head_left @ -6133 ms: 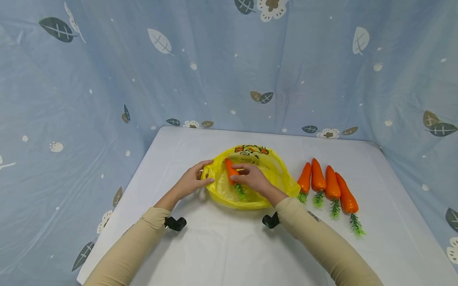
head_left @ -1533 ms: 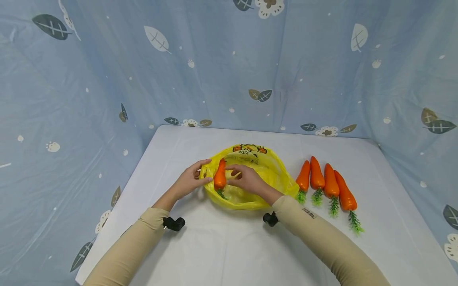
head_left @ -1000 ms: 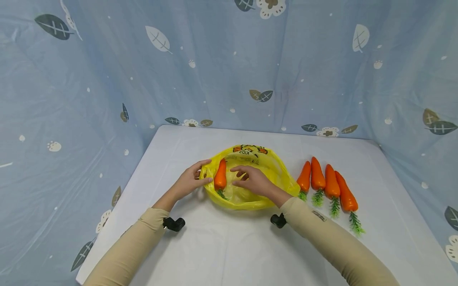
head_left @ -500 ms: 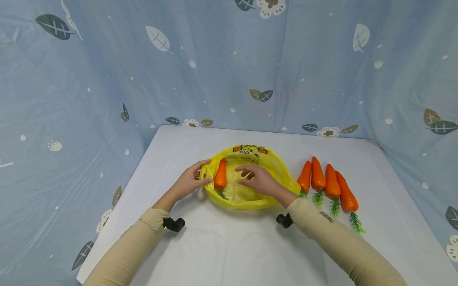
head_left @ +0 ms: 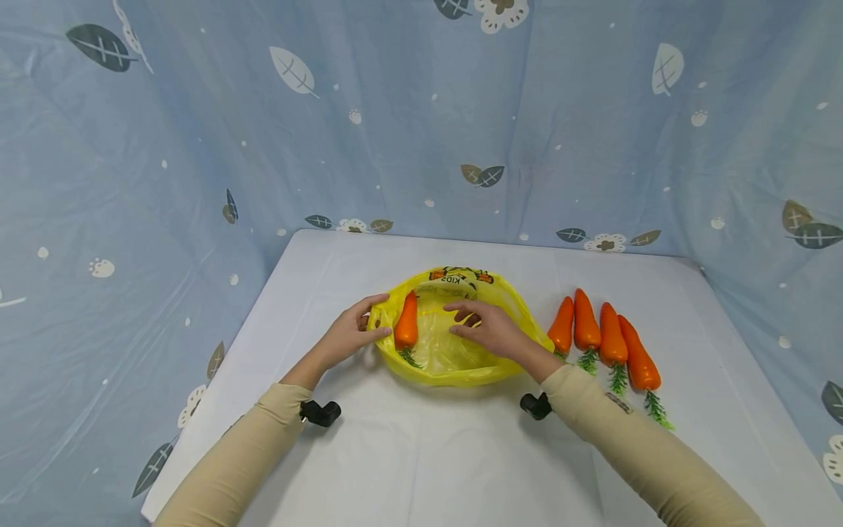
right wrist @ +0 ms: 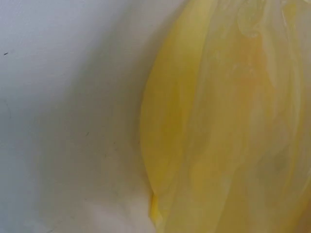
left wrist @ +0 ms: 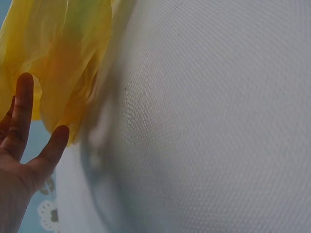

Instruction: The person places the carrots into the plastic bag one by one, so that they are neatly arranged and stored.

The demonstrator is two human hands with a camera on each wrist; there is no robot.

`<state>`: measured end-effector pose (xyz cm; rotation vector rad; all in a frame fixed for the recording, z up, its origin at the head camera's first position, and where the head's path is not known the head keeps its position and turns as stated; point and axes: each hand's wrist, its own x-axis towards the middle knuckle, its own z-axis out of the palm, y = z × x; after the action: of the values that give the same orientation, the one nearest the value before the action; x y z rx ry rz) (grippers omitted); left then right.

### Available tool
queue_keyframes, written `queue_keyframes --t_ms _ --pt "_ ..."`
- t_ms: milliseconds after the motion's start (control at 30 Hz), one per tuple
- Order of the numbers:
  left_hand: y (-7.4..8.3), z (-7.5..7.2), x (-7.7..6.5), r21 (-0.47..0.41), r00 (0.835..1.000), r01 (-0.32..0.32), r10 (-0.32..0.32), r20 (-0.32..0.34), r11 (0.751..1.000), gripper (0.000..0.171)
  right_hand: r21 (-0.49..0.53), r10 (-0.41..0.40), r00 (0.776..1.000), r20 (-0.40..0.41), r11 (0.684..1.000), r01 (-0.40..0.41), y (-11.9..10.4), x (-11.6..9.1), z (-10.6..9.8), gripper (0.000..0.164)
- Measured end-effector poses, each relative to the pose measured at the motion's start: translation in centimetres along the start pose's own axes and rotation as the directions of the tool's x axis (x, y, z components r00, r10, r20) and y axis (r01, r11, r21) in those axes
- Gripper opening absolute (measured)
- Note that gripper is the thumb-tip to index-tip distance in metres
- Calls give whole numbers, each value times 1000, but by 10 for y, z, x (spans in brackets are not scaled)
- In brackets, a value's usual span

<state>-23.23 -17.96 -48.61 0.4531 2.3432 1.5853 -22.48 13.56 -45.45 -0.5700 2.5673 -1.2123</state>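
A yellow plastic bag lies with its mouth spread wide on the white table. Inside it, at the left, rests an orange toy carrot with green leaves toward me. My left hand touches the bag's left rim; in the left wrist view its thumb and a finger stand straight and apart against the yellow plastic. Over the middle of the bag's mouth hovers my right hand, fingers loosely bent and holding nothing. The right wrist view has only the bag's side, the hand being out of sight there.
Several more toy carrots lie in a row right of the bag, leaves toward me; the nearest one is close to the bag's right rim. A blue leaf-print curtain hangs behind the white table.
Earlier my right hand held the carrot inside the bag and shifted it to the left. It has let go and moved right, away from it. My left hand has stayed at the rim.
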Motion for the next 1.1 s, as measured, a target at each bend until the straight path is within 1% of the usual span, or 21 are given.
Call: queue_keyframes --t_ms 167,367,600,867,1100 --pt "-1 0 0 -6 1000 1 -1 -1 1000 71 -11 -6 1000 -1 1000 6 3 -1 -1 44" --pt "-1 0 1 -16 1000 4 -4 4 1000 71 -10 21 1000 -14 1000 -21 2 -5 -6 42" --pt "0 1 3 -14 1000 16 -16 3 1000 73 -12 13 1000 -27 1000 -14 1 -8 -13 41" --pt "1 1 2 -11 1000 13 -13 2 1000 72 7 44 999 -32 999 -44 6 -13 -18 41" --pt "-1 1 2 -2 1000 6 -6 -5 1000 70 19 30 999 -44 999 -29 10 -19 -24 43"
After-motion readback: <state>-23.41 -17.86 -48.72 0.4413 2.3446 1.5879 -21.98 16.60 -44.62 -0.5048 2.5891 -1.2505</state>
